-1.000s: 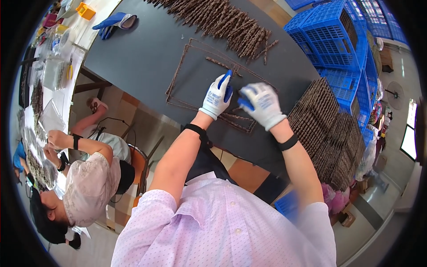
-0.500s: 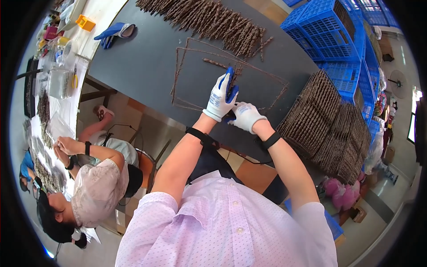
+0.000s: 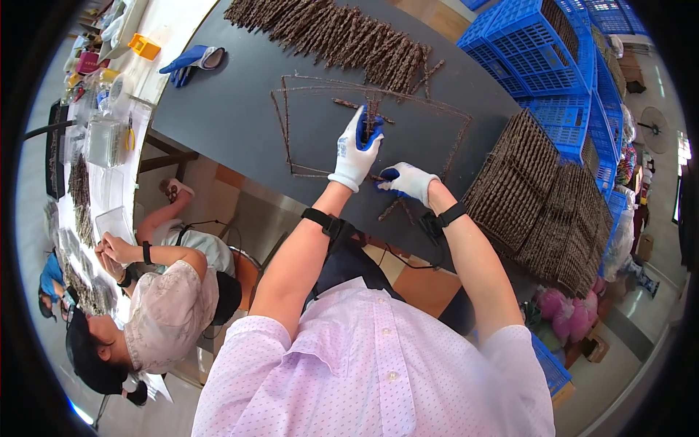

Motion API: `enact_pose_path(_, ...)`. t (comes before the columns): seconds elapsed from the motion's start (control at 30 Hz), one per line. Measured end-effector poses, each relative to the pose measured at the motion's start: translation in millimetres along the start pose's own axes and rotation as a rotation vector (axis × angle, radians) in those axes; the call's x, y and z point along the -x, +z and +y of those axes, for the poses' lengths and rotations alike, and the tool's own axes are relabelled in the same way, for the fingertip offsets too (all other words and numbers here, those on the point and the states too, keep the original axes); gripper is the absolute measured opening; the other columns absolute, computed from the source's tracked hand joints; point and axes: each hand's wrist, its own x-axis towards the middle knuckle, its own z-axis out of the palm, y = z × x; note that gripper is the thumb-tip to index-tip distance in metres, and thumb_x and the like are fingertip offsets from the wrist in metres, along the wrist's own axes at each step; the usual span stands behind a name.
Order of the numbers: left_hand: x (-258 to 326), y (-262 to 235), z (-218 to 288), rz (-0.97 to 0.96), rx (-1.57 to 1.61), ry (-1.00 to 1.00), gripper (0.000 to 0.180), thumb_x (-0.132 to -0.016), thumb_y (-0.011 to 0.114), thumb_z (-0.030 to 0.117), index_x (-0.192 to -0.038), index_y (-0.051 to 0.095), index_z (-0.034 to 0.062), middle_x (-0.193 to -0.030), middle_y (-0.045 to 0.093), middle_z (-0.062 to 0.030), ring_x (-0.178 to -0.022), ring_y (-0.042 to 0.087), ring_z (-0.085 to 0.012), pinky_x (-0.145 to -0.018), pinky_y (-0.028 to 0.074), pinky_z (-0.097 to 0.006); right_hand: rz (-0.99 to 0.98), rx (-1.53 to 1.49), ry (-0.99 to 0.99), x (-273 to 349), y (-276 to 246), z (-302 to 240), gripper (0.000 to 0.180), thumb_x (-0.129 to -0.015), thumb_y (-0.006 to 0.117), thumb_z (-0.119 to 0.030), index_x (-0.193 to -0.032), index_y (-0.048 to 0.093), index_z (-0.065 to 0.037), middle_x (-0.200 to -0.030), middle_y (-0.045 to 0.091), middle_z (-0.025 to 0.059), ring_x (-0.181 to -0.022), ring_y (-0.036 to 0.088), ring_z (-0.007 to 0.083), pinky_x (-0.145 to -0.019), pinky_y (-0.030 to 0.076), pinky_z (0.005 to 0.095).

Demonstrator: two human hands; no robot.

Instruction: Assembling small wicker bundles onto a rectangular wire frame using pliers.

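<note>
My left hand (image 3: 355,151), in a white glove with blue palm and fingers, is closed around a few brown twisted sticks (image 3: 370,109) that point away from me. To its right, my right hand (image 3: 409,182) wears a matching glove. Its fingers are curled at the end of a brown stick (image 3: 376,178), mostly hidden by the glove. Under and around both hands lie thin brown rectangular frames (image 3: 287,124), partly overlapping. One loose twisted stick (image 3: 345,103) rests inside them beyond my left hand. Short crossed sticks (image 3: 393,209) lie by the table's near edge.
A long pile of twisted sticks (image 3: 328,40) covers the far side of the dark table (image 3: 233,95). A blue glove (image 3: 193,62) lies at far left. Stacked woven brown panels (image 3: 520,182) and blue crates (image 3: 531,51) stand right. A person (image 3: 164,313) works at left.
My hands have drawn apart, the left shifting slightly left. The frames' left ends have shifted on the table. Crossed sticks by the near edge now show below my right hand.
</note>
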Motion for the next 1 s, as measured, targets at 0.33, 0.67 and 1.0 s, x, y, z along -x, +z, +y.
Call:
enact_pose_path(0.33,-30.9,-11.1,60.0,-0.301,0.259,-0.184,0.034,-0.094,0.058,0.002,-0.127,0.056,0.0043,-0.097,0.069,-0.0033,-0.075,0.059,-0.0061,-0.065,0.05,-0.022,0.175,0.14,-0.099,13.3,-13.7,-12.8,0.039,-0.087,0.067,-0.029,-0.12,0.068,-0.008,-0.113,0.069,0.0132,-0.11,0.062,0.0273,-0.096,0.047,0.0353)
enact_pose_path(0.67,-63.8,-31.9,46.8,0.308,0.685,-0.649,0.026,-0.094,0.056,-0.001,-0.119,0.051,0.0034,-0.087,0.065,-0.0115,-0.06,0.055,-0.0132,-0.054,0.048,-0.026,1.152,0.567,-0.743,49.5,0.9,-34.9,0.039,-0.067,0.078,-0.014,-0.104,0.066,-0.016,-0.103,0.062,0.003,-0.106,0.057,0.0266,-0.092,0.045,0.0427)
enact_pose_path(1.0,-61.1,-97.5,53.8,0.364,0.504,-0.465,0.028,-0.095,0.054,-0.001,-0.123,0.052,0.0025,-0.091,0.065,-0.0118,-0.06,0.051,-0.0113,-0.054,0.046,-0.027,1.116,-0.895,-0.374,99.0,-11.7,-10.8,0.019,-0.093,0.067,-0.022,-0.097,0.068,-0.003,-0.078,0.066,0.0048,-0.069,0.063,0.0146,-0.065,0.051,0.0301)
